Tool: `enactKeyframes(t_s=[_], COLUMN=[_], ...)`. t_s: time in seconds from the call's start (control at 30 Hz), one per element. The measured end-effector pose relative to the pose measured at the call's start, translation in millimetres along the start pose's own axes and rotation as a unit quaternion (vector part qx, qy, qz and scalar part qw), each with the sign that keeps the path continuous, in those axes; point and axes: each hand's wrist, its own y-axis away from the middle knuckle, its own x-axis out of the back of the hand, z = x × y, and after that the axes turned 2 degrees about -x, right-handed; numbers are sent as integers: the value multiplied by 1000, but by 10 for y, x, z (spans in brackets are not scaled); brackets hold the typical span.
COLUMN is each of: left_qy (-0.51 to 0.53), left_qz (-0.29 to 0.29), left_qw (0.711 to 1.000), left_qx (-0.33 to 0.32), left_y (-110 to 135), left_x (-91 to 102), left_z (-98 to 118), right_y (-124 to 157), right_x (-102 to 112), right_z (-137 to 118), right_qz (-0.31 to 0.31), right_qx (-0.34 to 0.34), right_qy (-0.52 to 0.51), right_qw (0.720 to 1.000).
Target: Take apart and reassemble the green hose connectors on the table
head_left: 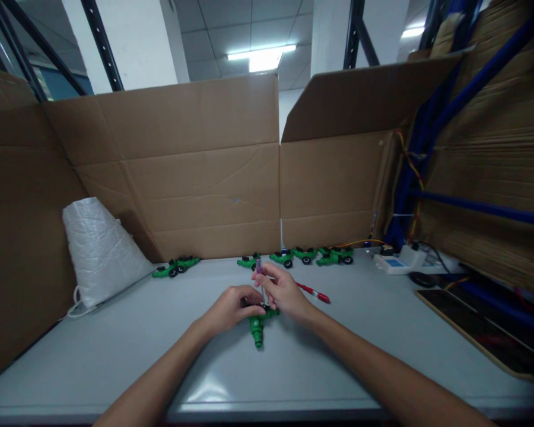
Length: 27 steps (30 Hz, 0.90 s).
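A green plastic toy part (258, 328) lies on the grey table (115, 356) in the middle, its stem pointing toward me. My left hand (231, 308) rests on its upper end and holds it down. My right hand (285, 290) grips a small screwdriver (259, 270) with a purple top, held upright with its tip down at the green part. The tip itself is hidden between my fingers.
Several green wheeled toy parts (311, 255) line the back of the table, with two more at the left (177, 266). A red pen (315, 293) lies by my right hand. A white bag (98, 249) stands left; cardboard walls (196, 178) behind; a white device (396, 264) and dark board (480, 326) right.
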Motion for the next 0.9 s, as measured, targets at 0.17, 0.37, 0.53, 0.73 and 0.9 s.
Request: enactKeyframes(t_s=[0.17,0.37,0.53,0.73,0.9], left_qy=[-27,-63,-96,-116,-162], left_qz=[-14,-12,1,10,19], left_qw=[999,997,995,993,985], left_qx=[-28,-53,-30,-32,-54], left_y=[0,-11,-1,14,27], left_x=[30,16,18,23,13], left_z=[32,104,121,142,113], right_y=[7,0,-30,-36,-53], right_x=[5,9,18,27,46], right_z=[-25,-2,45,12,37], right_qz=[-1,-2,24,75,87], right_qx=[16,33,48,60,59], right_qy=[16,14,-11,-27,8], right_qw=[1000,999,999,995,994])
